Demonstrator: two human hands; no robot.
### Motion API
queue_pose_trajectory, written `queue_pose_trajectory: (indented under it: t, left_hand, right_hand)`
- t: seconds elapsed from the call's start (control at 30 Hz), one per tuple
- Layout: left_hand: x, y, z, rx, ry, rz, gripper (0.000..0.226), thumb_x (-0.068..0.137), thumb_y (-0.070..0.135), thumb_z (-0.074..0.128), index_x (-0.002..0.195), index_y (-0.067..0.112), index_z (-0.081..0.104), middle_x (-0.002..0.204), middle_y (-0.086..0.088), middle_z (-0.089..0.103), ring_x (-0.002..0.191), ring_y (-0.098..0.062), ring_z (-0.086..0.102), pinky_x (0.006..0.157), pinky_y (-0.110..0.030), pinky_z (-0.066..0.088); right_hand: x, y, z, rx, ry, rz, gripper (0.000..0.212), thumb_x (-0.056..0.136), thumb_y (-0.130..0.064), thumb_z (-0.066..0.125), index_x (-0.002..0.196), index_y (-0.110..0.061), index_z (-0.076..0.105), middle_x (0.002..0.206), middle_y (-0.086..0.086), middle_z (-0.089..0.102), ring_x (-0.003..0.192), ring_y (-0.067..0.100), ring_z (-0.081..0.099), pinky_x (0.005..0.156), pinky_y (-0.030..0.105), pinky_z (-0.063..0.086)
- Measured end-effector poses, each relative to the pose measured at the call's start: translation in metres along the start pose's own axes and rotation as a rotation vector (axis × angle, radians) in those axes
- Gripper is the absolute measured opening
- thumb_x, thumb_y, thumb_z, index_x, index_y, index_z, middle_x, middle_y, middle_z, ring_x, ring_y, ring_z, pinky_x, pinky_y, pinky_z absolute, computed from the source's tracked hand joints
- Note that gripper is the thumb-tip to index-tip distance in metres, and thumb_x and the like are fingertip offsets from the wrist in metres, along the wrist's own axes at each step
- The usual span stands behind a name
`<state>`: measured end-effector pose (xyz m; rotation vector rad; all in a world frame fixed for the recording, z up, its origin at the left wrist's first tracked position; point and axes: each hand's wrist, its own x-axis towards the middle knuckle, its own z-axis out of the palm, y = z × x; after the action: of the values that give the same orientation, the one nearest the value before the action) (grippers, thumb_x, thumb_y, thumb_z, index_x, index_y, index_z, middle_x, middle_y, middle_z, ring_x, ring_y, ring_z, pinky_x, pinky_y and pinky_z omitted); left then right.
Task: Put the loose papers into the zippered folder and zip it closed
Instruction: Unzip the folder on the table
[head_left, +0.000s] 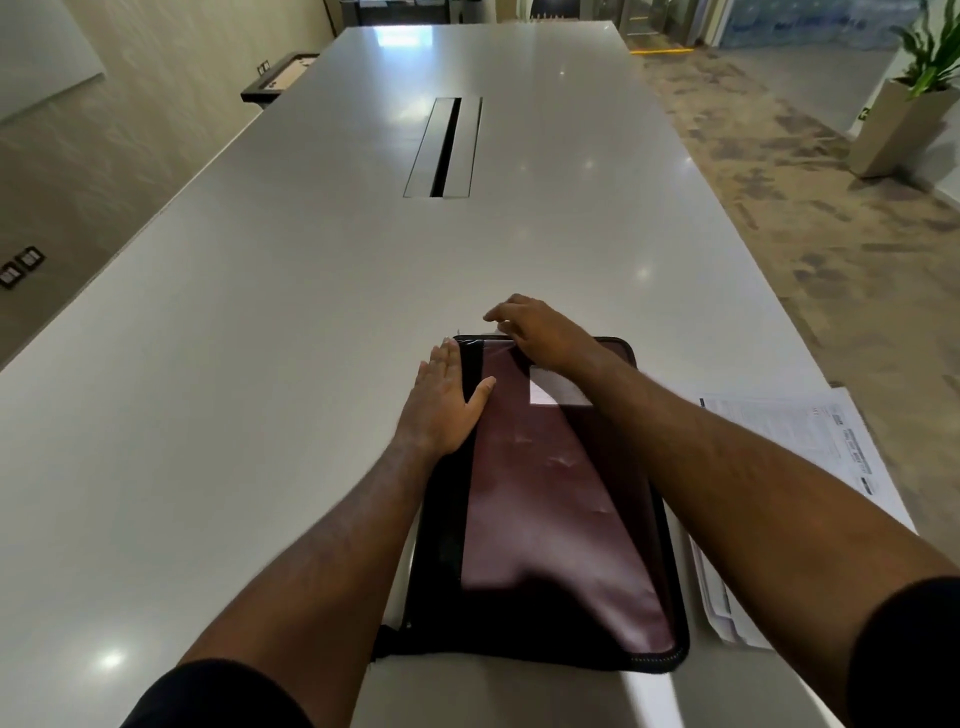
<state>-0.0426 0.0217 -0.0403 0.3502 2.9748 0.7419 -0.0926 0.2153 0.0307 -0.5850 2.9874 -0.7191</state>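
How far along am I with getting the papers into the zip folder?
Early. Nothing looks done yet: the loose papers lie on the table to the right of the zippered folder, outside it. In hand: your left hand presses flat on the folder's left edge while your right hand works at its far edge. Left: load the papers and zip it shut.

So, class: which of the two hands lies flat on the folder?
The left hand: its straight fingers press flat on the folder along its left edge. The right hand curls its fingers at the folder's far edge.
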Motion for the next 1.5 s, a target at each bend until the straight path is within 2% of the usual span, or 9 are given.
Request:
queue_pose_trajectory:
  t: [0.23,0.4,0.57,0.77,0.93,1.13,1.4,1.5]
  left_hand:
    - [0.002,-0.002,0.004,-0.013,0.042,0.005,0.086,0.103,0.065,0.031,0.165,0.014,0.000,0.173,-0.006,0.005,0.159,-0.017,0.001,0.128,-0.033,-0.002]
    - [0.002,-0.004,0.004,-0.019,0.085,0.017,0.086,0.101,0.067,0.032,0.165,0.017,0.002,0.173,-0.005,0.009,0.159,-0.017,0.007,0.130,-0.038,0.008]
    - [0.003,-0.005,0.006,-0.022,0.096,0.017,0.088,0.099,0.071,0.031,0.165,0.020,0.002,0.173,-0.003,0.011,0.159,-0.016,0.007,0.127,-0.033,0.004]
    - [0.003,-0.005,0.006,-0.075,0.085,-0.004,0.096,0.094,0.077,0.039,0.165,0.022,0.004,0.173,0.000,0.010,0.159,-0.013,0.006,0.126,-0.031,0.003]
    - [0.003,-0.003,0.003,-0.115,0.092,-0.001,0.100,0.091,0.079,0.043,0.165,0.023,0.007,0.173,0.001,0.011,0.158,-0.013,0.007,0.126,-0.031,0.003]
    - [0.003,-0.002,0.002,-0.134,0.073,-0.027,0.113,0.082,0.089,0.044,0.165,0.024,0.005,0.173,0.003,0.008,0.158,-0.014,0.004,0.122,-0.028,0.001]
    - [0.001,0.000,-0.001,-0.129,0.067,-0.038,0.114,0.082,0.088,0.046,0.165,0.021,0.006,0.173,0.001,0.009,0.159,-0.015,0.002,0.122,-0.029,0.000]
    - [0.001,0.001,-0.001,-0.127,0.070,-0.040,0.114,0.082,0.088,0.045,0.165,0.021,0.006,0.173,0.001,0.009,0.159,-0.015,0.002,0.122,-0.028,0.000]
  right_hand:
    - [0.041,-0.006,0.007,-0.062,-0.164,-0.068,0.049,0.099,0.006,0.053,0.132,-0.026,0.067,0.136,0.000,0.058,0.116,0.017,0.065,0.095,0.037,0.055]
    - [0.063,-0.010,0.013,-0.098,-0.253,-0.127,0.042,0.100,-0.005,0.059,0.133,-0.029,0.068,0.134,-0.003,0.057,0.113,0.017,0.063,0.097,0.037,0.054]
    - [0.071,-0.009,0.015,-0.149,-0.246,-0.229,0.023,0.095,-0.018,0.066,0.113,-0.027,0.077,0.114,-0.010,0.062,0.098,0.010,0.065,0.085,0.029,0.056]
    - [0.079,-0.006,0.012,-0.254,-0.250,-0.301,0.016,0.096,-0.014,0.066,0.104,-0.021,0.078,0.113,-0.007,0.065,0.096,0.011,0.066,0.080,0.027,0.054]
    - [0.076,-0.003,0.006,-0.371,-0.251,-0.349,0.010,0.094,-0.016,0.069,0.102,-0.018,0.075,0.111,-0.005,0.068,0.094,0.014,0.067,0.076,0.031,0.053]
    - [0.076,0.003,0.001,-0.457,-0.224,-0.350,0.012,0.092,-0.017,0.072,0.103,-0.019,0.070,0.109,-0.003,0.068,0.088,0.014,0.063,0.066,0.027,0.038]
    - [0.072,0.005,0.000,-0.491,-0.238,-0.326,0.011,0.088,-0.014,0.073,0.097,-0.017,0.067,0.105,-0.002,0.066,0.084,0.017,0.063,0.061,0.028,0.039]
    - [0.069,0.008,-0.003,-0.488,-0.241,-0.313,0.008,0.089,-0.015,0.070,0.092,-0.018,0.064,0.103,-0.001,0.065,0.080,0.017,0.060,0.057,0.027,0.031]
